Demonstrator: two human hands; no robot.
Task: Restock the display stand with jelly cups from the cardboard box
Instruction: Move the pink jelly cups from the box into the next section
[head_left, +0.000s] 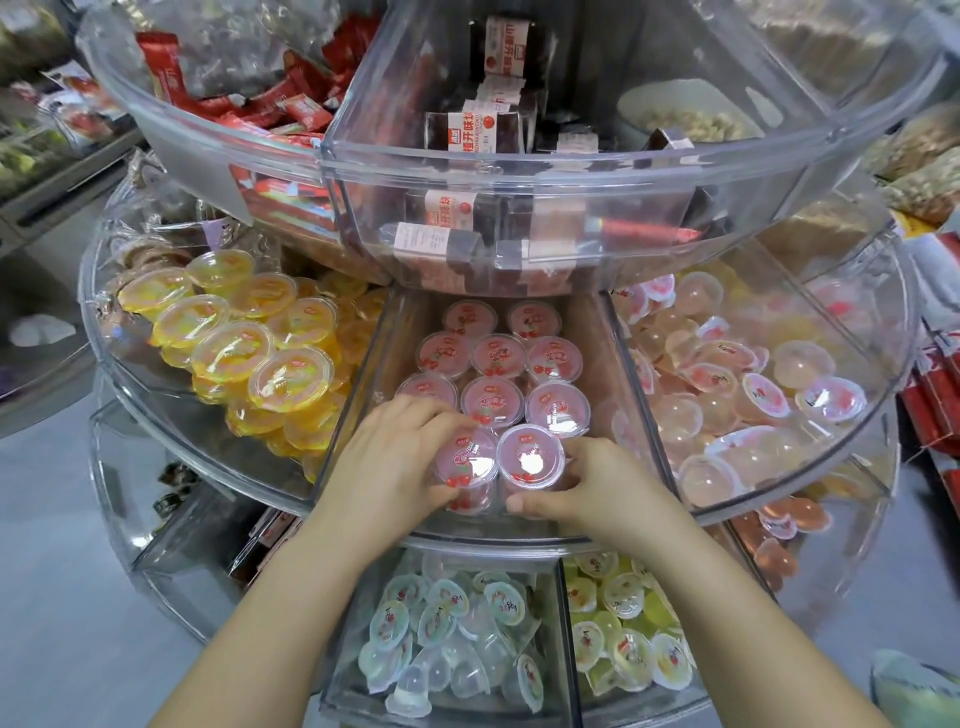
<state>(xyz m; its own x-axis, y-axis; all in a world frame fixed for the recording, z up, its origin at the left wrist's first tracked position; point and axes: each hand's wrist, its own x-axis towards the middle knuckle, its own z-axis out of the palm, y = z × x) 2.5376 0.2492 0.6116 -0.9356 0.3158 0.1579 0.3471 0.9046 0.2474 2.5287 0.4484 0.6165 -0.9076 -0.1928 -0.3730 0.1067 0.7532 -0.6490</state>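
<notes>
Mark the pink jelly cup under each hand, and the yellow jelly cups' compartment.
left pink jelly cup (466, 461), head view, on its lid.
right pink jelly cup (530, 457), head view, lid centre.
yellow jelly cups' compartment (171, 410), head view, clear outer wall.

pale grey floor (62, 597); stocked shelves (47, 130) at left.

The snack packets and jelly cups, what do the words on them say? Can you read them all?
"开味块": white label of a dark snack bar in the top tier; the rest of it is too blurred.
Red packets: print too small to read.
Pink jelly cups: red logo on the lids, unreadable.
Small jelly cups below: marks too blurred.
</notes>
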